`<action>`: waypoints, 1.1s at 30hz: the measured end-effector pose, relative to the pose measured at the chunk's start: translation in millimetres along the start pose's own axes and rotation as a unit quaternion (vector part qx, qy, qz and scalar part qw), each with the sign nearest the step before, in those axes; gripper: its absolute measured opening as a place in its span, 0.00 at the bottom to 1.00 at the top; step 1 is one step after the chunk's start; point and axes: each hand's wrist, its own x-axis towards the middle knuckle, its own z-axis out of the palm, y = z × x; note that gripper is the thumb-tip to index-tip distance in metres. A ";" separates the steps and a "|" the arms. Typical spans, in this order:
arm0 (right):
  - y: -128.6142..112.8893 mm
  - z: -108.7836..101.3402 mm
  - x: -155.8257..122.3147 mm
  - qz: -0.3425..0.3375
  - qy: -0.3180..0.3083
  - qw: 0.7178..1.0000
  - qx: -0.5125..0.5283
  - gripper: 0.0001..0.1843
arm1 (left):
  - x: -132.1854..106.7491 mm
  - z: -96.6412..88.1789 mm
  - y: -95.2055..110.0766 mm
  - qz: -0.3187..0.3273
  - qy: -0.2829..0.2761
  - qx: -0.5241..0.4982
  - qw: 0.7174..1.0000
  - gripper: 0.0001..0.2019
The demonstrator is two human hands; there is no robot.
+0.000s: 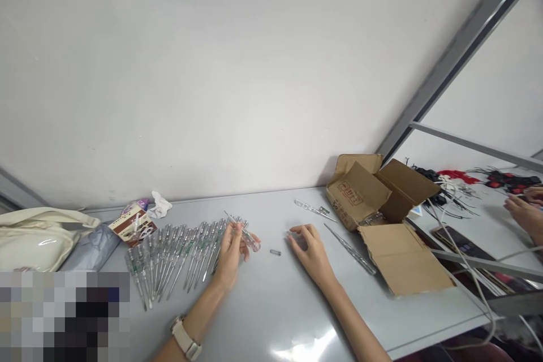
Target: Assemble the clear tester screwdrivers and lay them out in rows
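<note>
My left hand (231, 254) is closed around a clear-handled screwdriver (251, 239), its handle end pointing right and its thin shaft up to the left. My right hand (311, 251) hovers low over the table with fingers apart and nothing visible in it. Between the hands lies a small clear cylindrical piece (275, 252). Just left of my left hand, several clear-handled screwdrivers (182, 249) lie side by side in a row, shafts toward me, some with green inside. To the right of my right hand rests another screwdriver (351, 250).
An open cardboard box (352, 195) stands at the right, with a clear screwdriver (314, 208) beside it. A cream bag (38, 240), a grey pouch (91, 249) and a tissue (160, 205) are at the left. Beyond a metal frame (475, 147), another person's hand (524, 215) shows.
</note>
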 end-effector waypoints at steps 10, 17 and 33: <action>-25.2 6.6 -10.3 -0.038 -0.147 0.986 0.074 0.09 | 1.3 -0.5 -1.3 0.029 0.005 0.038 0.999 0.23; -39.5 13.1 -5.5 0.075 -0.098 0.948 0.293 0.14 | 1.0 -2.3 -3.5 0.035 -0.017 0.067 0.997 0.23; -36.6 12.1 -8.8 0.084 -0.104 0.941 0.311 0.09 | 0.6 -1.9 -4.8 0.035 -0.034 0.084 0.995 0.22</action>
